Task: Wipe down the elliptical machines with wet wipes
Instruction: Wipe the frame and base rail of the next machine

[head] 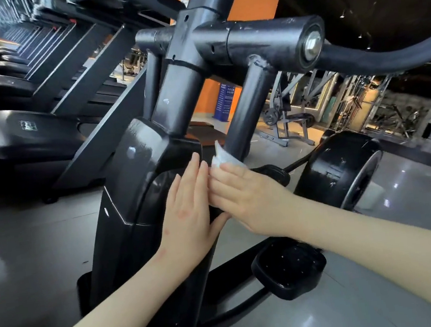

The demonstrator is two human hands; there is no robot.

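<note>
Right hand (248, 194): fingers straight, pressing wipe (223, 156) flat on elliptical shroud (136, 157); thumb hidden. Wipe bunched under fingertips, white edge sticking out past them, just beside swing-arm post (247, 104). Left hand (187, 208): flat on shroud, fingers straight and together, holding nothing, fingertips touching right fingers. Pedal (288, 266) below right wrist. Treadmills (28, 144) well left of left hand.
</note>
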